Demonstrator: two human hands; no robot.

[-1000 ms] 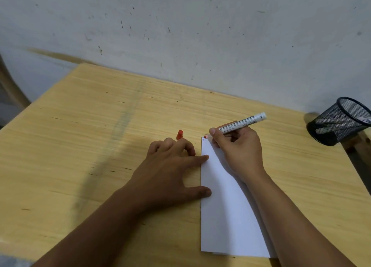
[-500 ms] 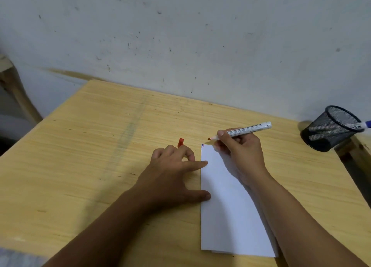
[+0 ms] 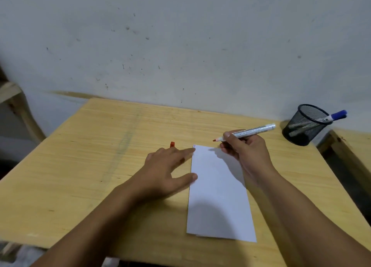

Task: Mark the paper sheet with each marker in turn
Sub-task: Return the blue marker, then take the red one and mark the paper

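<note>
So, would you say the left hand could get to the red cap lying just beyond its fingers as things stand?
Probably yes. The red cap lies on the bare table just past the left hand, whose fingers are spread flat and hold nothing. Nothing stands between them.

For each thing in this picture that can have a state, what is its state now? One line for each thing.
Red marker: uncapped, held in the right hand, tip lifted off the paper.
Red cap: off the marker, on the table behind the left hand.
Paper sheet: flat, small marks at its far left corner, left fingertips at its edge.
Mesh pen holder: tilted, holding a capped blue marker.
</note>
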